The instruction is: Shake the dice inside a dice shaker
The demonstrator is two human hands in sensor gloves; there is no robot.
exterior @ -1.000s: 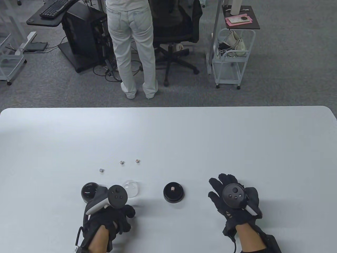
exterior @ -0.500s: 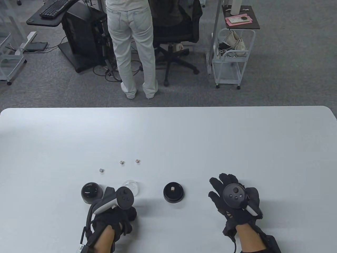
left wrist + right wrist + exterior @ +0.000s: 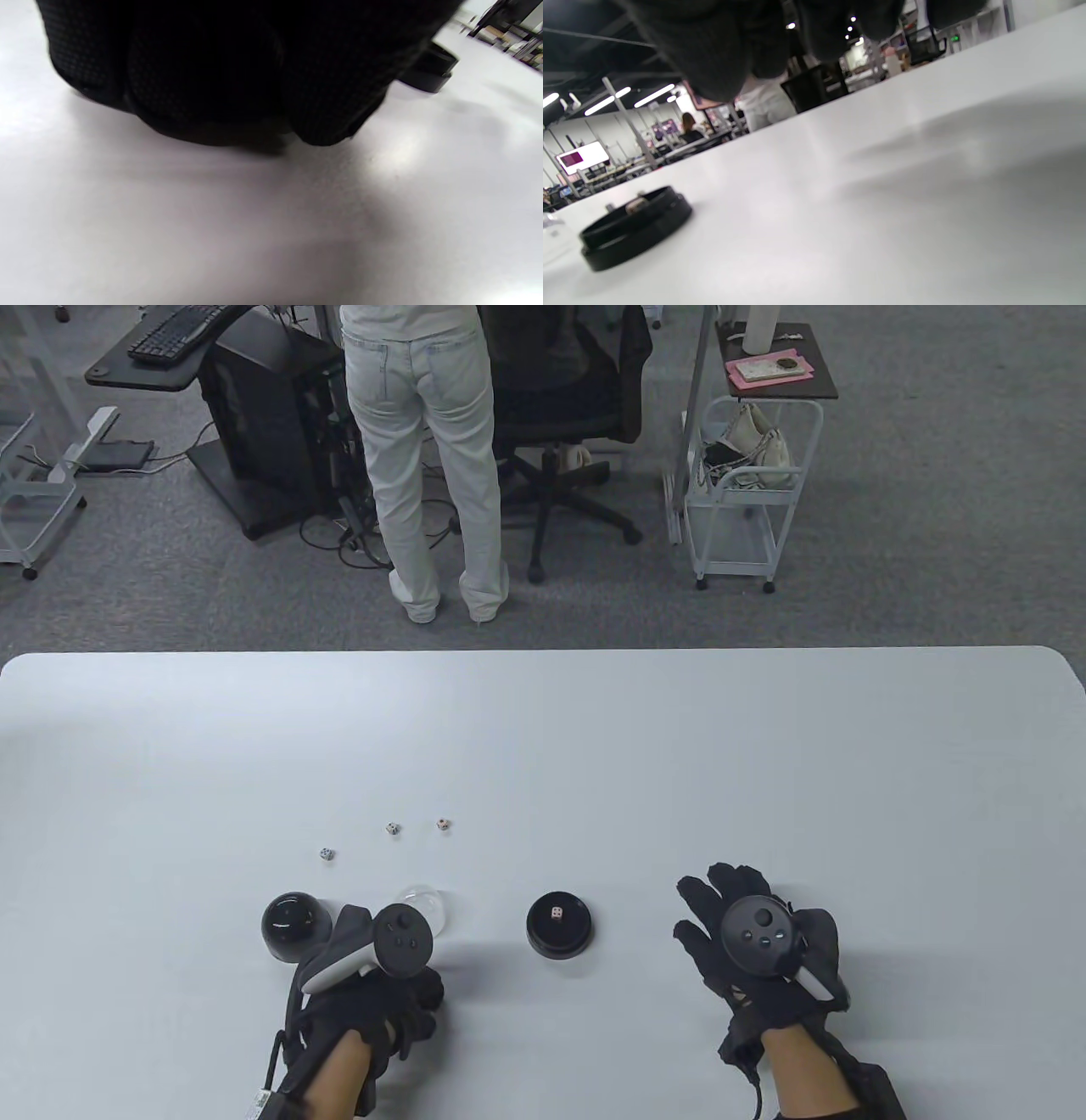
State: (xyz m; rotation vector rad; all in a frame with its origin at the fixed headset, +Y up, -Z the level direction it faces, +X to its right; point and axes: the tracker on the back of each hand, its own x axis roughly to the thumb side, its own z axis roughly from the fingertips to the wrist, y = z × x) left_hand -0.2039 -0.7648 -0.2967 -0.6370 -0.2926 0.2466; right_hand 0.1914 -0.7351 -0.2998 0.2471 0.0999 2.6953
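Note:
The black shaker base (image 3: pixel 557 935) stands on the white table (image 3: pixel 764 746) between my hands, with one die (image 3: pixel 556 913) in it. Three more dice lie further out: one (image 3: pixel 327 855) at the left, one (image 3: pixel 392 829) in the middle, one (image 3: pixel 443 824) at the right. A clear dome (image 3: pixel 431 904) and a black dome cover (image 3: pixel 288 926) stand just beyond my left hand (image 3: pixel 411 1003), which rests on the table with its fingers (image 3: pixel 212 84) curled under. My right hand (image 3: pixel 721 912) lies flat, fingers spread, right of the base (image 3: pixel 634 228).
Beyond the table's far edge a person (image 3: pixel 424 458) stands with their back to me by an office chair (image 3: pixel 568 415), a computer stand (image 3: pixel 263 424) and a white wire cart (image 3: pixel 747 483). The table's far edge runs across the middle of the table view.
My left hand has drawn a little right and back, away from the black dome cover, its tracker now in front of the clear dome. My right hand, the base and the dice have not moved.

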